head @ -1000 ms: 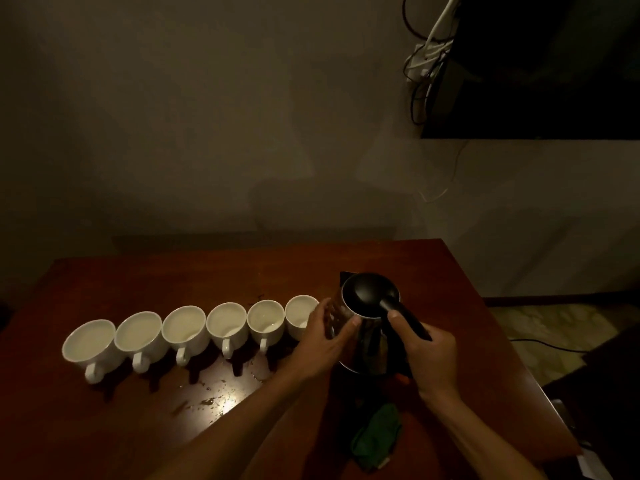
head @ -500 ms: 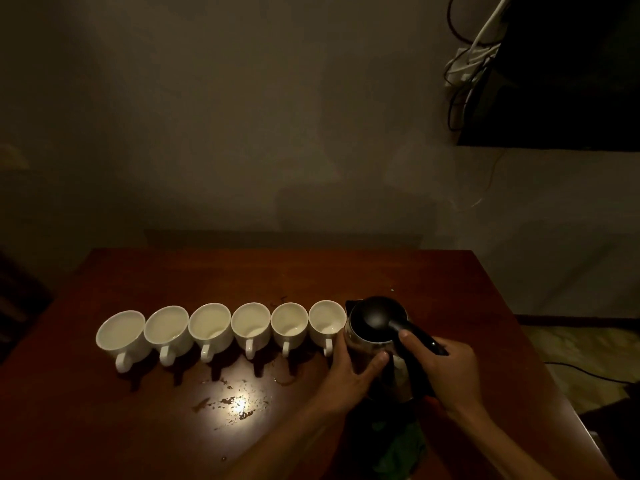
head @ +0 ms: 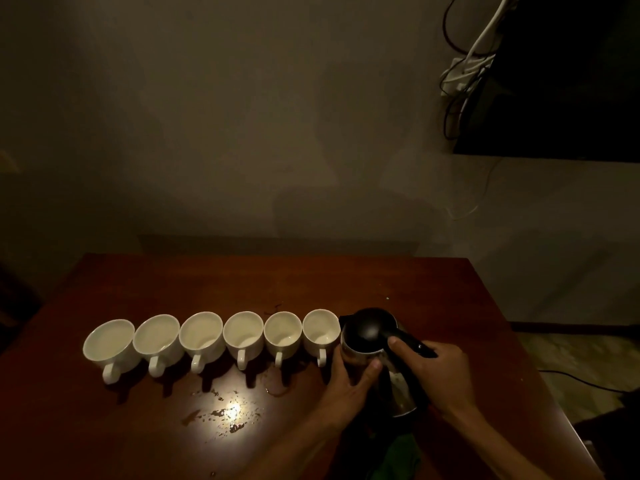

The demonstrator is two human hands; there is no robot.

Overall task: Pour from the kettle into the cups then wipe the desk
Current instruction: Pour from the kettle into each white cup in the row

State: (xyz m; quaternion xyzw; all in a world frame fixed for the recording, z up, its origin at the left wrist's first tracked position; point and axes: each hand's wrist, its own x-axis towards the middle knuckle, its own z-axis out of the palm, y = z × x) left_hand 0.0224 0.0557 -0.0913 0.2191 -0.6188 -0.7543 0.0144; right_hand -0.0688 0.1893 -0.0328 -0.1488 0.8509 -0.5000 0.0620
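At your far left the dark red-brown desk [head: 114,434] runs back to a plain, dim wall [head: 242,126]. On it you have six white cups [head: 242,332] in one row, rims nearly touching and handles pointing toward you. The leftmost cup [head: 109,341] sits nearest the desk's left edge. What the cups hold is hard to tell in this light. In front of the middle cups a wet patch [head: 225,414] of scattered drops catches a bright glare, and a smaller puddle [head: 277,388] lies by the fifth cup. Further right, the rightmost cup [head: 321,329] stands just beside the spout of the kettle [head: 369,329], which has a black lid and a steel body. Your left grip [head: 346,382] is wrapped round that steel body; your right grip [head: 441,372] is clenched on the black handle. Whether the kettle's base rests on the desk, you cannot tell. A green cloth [head: 398,459] lies at the near edge between your forearms. Upper right, a black screen [head: 571,81] hangs on the wall with cables [head: 464,71] bunched beside it. Pale floor [head: 571,358] shows past the desk's right edge.
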